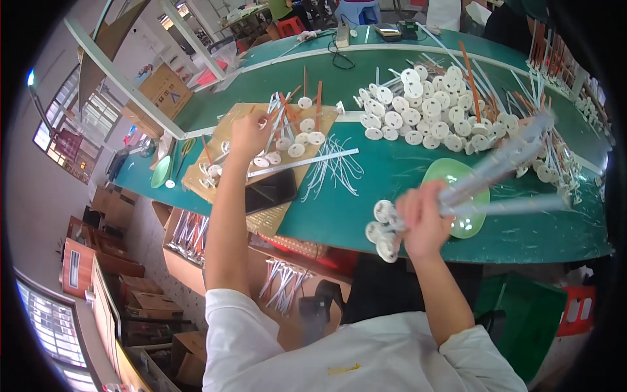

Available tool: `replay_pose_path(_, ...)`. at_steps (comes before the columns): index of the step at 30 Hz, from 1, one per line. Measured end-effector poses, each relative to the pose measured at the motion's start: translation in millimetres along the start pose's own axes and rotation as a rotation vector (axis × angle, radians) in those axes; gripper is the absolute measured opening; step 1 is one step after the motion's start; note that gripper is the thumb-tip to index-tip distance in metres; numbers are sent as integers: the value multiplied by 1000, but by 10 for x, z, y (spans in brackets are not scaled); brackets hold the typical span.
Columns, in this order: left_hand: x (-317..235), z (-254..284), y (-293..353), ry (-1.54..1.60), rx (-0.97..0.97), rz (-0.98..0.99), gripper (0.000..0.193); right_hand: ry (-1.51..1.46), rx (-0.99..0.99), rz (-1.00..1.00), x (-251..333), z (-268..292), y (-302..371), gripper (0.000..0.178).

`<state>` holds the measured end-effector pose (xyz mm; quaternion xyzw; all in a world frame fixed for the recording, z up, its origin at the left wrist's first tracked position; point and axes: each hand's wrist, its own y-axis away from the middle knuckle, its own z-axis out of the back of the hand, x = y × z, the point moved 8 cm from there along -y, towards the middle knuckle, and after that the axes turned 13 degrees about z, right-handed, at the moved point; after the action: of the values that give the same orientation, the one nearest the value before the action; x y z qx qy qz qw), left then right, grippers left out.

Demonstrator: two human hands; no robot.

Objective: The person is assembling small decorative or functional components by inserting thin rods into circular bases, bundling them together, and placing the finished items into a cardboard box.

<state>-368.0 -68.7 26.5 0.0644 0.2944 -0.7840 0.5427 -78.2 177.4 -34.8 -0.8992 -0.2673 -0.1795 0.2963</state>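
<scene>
My right hand (424, 219) is wrapped round a bundle of long, thin pale sticks (493, 163), blurred by motion. White round discs (385, 228) cap its near end, to the left of the fist. Over a sheet of brown cardboard (264, 225), my left hand (250, 135) has its fingers drawn together; what they pinch, if anything, is too small to name. Beside it lie several orange sticks with white discs (296, 150). A black phone (271, 191) and a white ruler (320, 157) rest close to my left forearm.
Thin white ties (333, 166) are spread mid-table. A large pile of white-disc sticks (418, 108) stands behind them. One green dish (467, 225) sits behind my right hand, another (161, 171) at left near scissors (185, 149). Below the edge are boxes of sticks (189, 238).
</scene>
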Motion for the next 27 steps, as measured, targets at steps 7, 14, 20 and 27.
replay_pose_path(7, -1, -423, -273, -756, 380, -51, 19, 299, 104, 85, 284, 74, -57, 23)
replay_pose_path(14, 402, -14, -832, -371, 189, -15, 18, 291, -89, -30, 278, 374, -137, 28)
replay_pose_path(20, 265, 414, -781, -725, 124, -167, 17, 263, 2, 3, 270, 388, -134, 31)
replay_pose_path(27, -182, 371, -685, -1234, -200, -363, 18, 199, 113, -7, 252, 413, -131, 24)
